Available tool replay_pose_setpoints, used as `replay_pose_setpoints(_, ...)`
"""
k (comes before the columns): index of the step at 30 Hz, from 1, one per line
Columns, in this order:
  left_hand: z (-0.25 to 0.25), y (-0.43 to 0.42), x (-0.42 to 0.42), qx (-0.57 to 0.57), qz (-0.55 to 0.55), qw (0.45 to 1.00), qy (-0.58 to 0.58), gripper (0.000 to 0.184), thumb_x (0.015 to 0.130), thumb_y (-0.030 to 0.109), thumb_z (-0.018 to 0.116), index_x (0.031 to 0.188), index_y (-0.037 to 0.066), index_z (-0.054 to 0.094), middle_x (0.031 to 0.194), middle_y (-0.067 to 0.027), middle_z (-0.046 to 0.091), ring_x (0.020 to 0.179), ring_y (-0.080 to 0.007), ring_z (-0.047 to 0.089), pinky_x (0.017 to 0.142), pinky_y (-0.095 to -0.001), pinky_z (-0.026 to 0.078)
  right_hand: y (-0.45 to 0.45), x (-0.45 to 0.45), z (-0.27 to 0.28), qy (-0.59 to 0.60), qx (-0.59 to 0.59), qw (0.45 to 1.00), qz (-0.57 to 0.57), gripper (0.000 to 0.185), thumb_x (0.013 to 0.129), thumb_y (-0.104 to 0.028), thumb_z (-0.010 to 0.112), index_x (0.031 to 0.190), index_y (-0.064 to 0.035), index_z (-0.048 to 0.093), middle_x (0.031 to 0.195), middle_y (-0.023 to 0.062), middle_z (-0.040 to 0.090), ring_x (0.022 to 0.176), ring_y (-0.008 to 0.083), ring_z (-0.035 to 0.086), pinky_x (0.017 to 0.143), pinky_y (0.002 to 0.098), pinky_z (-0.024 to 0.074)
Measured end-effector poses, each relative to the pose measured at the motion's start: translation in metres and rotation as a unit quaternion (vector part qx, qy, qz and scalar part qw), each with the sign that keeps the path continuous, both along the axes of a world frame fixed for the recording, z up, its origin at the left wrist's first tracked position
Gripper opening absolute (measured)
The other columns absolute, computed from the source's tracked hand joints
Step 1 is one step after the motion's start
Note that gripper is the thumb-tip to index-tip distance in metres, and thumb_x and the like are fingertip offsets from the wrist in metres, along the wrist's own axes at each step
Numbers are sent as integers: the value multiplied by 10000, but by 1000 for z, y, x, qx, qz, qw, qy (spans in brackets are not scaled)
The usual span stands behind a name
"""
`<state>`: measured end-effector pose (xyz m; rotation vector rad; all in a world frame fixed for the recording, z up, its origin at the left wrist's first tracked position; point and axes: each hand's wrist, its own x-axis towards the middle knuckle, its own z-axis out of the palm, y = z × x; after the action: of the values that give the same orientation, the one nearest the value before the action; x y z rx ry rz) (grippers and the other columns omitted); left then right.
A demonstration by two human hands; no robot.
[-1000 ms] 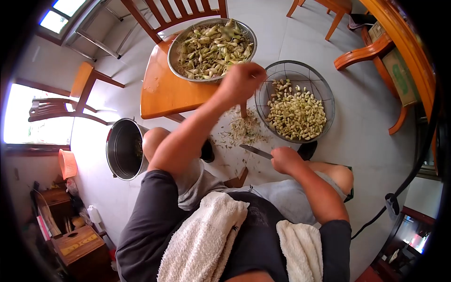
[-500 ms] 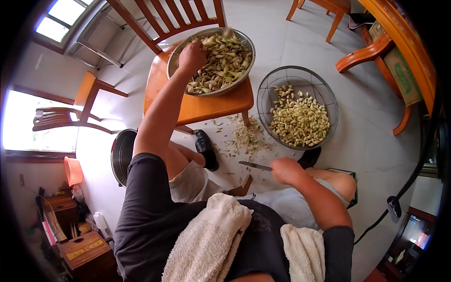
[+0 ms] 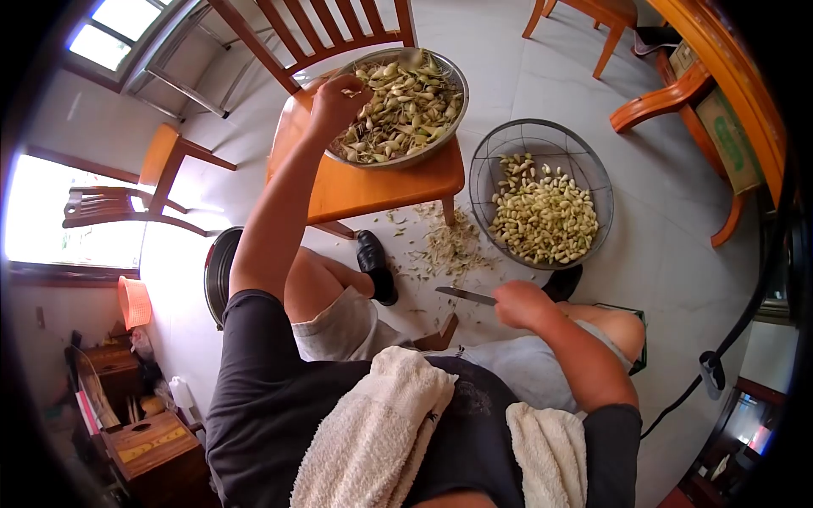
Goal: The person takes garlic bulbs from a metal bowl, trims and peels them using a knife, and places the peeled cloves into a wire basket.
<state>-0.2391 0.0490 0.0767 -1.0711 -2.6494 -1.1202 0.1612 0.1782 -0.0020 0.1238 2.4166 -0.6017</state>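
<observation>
Rooted bulbs [image 3: 406, 106] are lying in a metal bowl [image 3: 422, 158] on the chair [image 3: 373, 193]; above the chair's left side, the left hand [image 3: 339, 100] is curling at the bowl's edge, whether pinching a bulb I cannot tell; before the chair, the right hand [image 3: 522, 305] is gripping a knife [image 3: 464, 295]; right of it, a wire basket [image 3: 584, 152] is holding pale bulbs [image 3: 546, 220].

No text, label, brand, number or sign can be read. Well to the right of the metal bowl [image 3: 462, 97], a cardboard box [image 3: 720, 127] bears a green mark [image 3: 735, 150], too small to make out; on the wearer's side of the bowl, a dark shirt [image 3: 466, 432] carries a faint print [image 3: 472, 401], equally illegible.
</observation>
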Motion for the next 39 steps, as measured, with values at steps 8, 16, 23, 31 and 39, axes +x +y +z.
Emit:
replay_pose_setpoints(8, 29, -23, 53, 180, -45, 946, -267, 220, 809, 81, 661, 986, -37, 603, 651, -33, 583, 488, -80, 499, 417, -217, 370, 6, -2, -1, 77, -9, 994, -71, 199, 778, -163, 523, 826, -16, 649, 846, 206, 637, 828, 386, 601, 749, 461, 471)
replay_pose_setpoints(16, 6, -32, 112, 263, -96, 878, -388, 136, 854, 62, 627, 949, -29, 591, 687, -45, 583, 510, -103, 517, 470, -217, 403, 18, 1, 29, 254, -114, 934, -224, 172, 791, -170, 616, 806, 1, 622, 673, 188, 598, 625, 358, 578, 583, 398, 452)
replay_pose_setpoints(23, -14, -39, 159, 308, -146, 762, -551, 162, 873, 73, 616, 986, -35, 574, 782, -76, 609, 579, -128, 569, 514, -235, 463, 20, 6, 44, 405, -122, 858, -292, 113, 819, -96, 612, 846, 13, 621, 675, 168, 585, 624, 318, 591, 555, 349, 444)
replay_pose_setpoints(31, -46, -22, 210, 218, -144, 779, -570, 114, 854, 31, 623, 923, -34, 560, 741, -79, 604, 590, -137, 585, 493, -262, 492, 10, 3, 40, 525, 4, 835, -165, 251, 759, -40, 632, 1010, -30, 619, 752, 98, 588, 635, 271, 587, 569, 350, 475)
replay_pose_setpoints(39, -56, -21, 218, 194, -141, 766, -597, 80, 833, 7, 618, 858, -57, 577, 731, -96, 614, 587, -159, 603, 497, -284, 507, 7, 3, 34, 516, 64, 845, -126, 344, 704, -58, 662, 1044, -44, 614, 751, 68, 563, 654, 247, 588, 563, 342, 485)
